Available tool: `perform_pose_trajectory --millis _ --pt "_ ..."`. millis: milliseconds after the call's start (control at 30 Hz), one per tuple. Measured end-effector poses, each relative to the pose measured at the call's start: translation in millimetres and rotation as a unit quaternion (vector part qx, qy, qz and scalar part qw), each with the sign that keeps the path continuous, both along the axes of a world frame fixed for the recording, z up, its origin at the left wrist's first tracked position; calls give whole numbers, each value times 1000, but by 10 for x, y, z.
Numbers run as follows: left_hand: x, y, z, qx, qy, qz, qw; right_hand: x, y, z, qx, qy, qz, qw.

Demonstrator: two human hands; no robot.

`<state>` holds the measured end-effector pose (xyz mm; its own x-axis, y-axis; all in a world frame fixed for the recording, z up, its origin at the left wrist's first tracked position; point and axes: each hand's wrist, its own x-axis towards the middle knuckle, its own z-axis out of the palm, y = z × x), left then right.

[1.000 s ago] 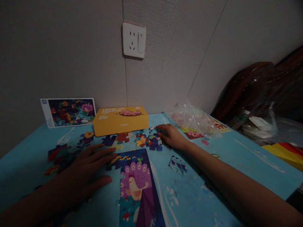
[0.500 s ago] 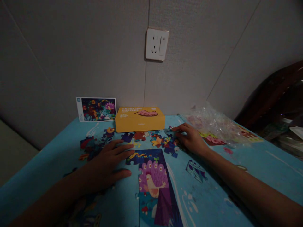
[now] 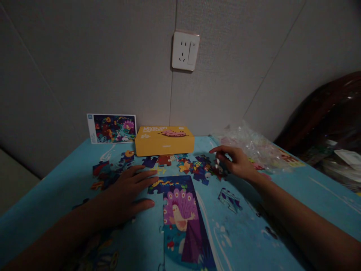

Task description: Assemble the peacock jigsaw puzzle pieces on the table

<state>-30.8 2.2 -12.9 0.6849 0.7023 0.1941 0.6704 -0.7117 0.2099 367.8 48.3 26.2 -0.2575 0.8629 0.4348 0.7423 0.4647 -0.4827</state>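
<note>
My left hand (image 3: 131, 190) lies palm down with its fingers spread, and its fingertips reach the left edge of a partly joined jigsaw puzzle (image 3: 180, 214) that shows a pink peacock and a purple tent. Over loose puzzle pieces (image 3: 200, 171) at the back right hovers my right hand (image 3: 232, 160). Its index finger is stretched out and the other fingers are bent. A dark piece with red and white (image 3: 218, 172) is just below those fingers; whether they touch it is unclear. One pale patterned piece (image 3: 230, 199) lies apart, nearer to me.
Against the wall stand a yellow puzzle box (image 3: 165, 145) and a picture card (image 3: 114, 128). More loose pieces (image 3: 113, 171) are heaped behind and under my left forearm. A clear plastic bag (image 3: 251, 146) covers colourful sheets at the right. Above is a wall socket (image 3: 185, 51).
My right hand has lifted and drawn back to the right from the loose pieces, with its index finger straighter. The left hand rests in the same place. The view has shifted slightly.
</note>
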Motion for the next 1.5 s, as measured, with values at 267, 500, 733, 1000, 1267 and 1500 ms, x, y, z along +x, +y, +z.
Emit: perform_pose_trajectory --millis 267,500,733,1000,1267,1500 --pt "6 23 -16 12 13 8 1000 17 -56 99 -74 -136 117 981" --pt "-35 33 -82 27 6 4 1000 -16 -26 34 -56 -154 99 982" --pt "-30 44 -80 31 13 7 999 -121 -69 13 -126 -31 94 987" --pt "-18 25 -29 22 17 10 1000 3 58 -41 -92 49 -43 994" --pt "-1 27 7 16 13 9 1000 13 133 -203 -52 -54 -106 991" --pt "-34 26 -46 10 13 12 1000 -346 54 -231 -30 -112 -2 993"
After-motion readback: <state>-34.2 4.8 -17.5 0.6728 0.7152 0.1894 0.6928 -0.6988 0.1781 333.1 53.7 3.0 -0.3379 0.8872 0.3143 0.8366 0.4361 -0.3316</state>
